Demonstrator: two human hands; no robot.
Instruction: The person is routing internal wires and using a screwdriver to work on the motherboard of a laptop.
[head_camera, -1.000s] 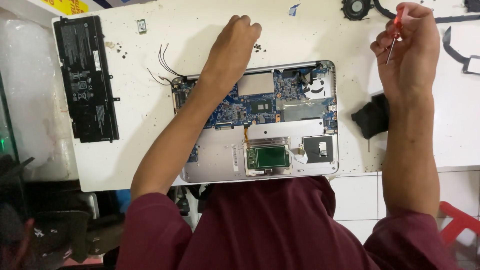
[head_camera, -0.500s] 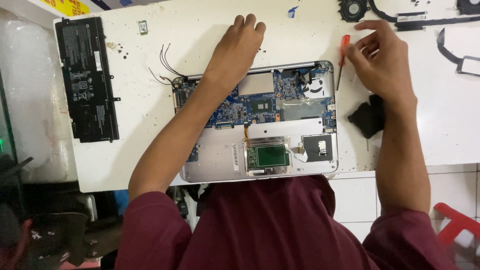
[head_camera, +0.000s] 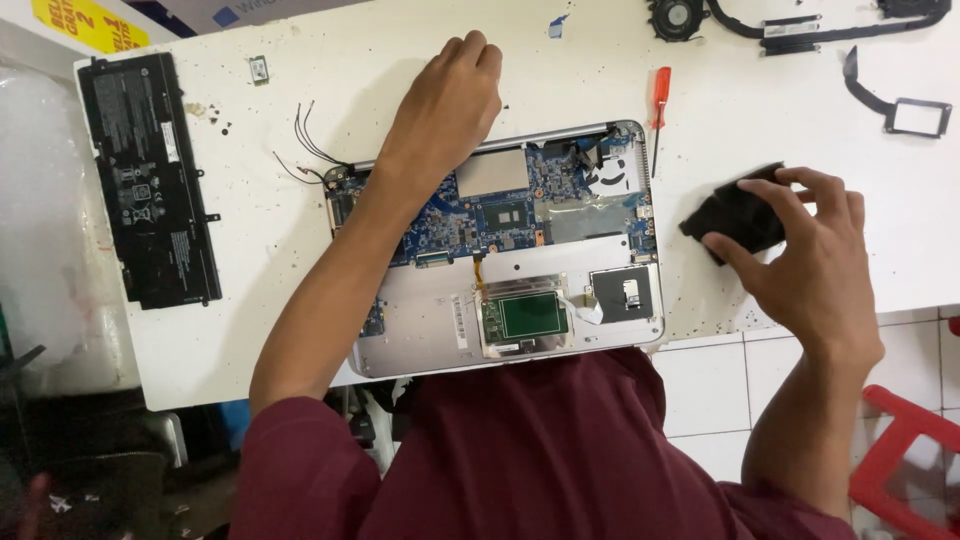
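A silver laptop shell (head_camera: 420, 330) bares a blue board (head_camera: 470, 222), beside a red-handled screwdriver (head_camera: 660, 95) and black battery (head_camera: 148, 180).

Your right hand (head_camera: 815, 265) grips soft matt black cloth (head_camera: 738, 212). Your left hand (head_camera: 445, 105) presses laptop shell (head_camera: 420, 335): brushed silver metal, satin. Circuit board (head_camera: 480, 215) inside: glossy blue, 1 shiny chip. Screwdriver (head_camera: 660, 100): red translucent plastic handle, thin steel shaft. Battery (head_camera: 148, 180): matt black plastic. Table (head_camera: 260, 290): white, smooth, speckled with grit.
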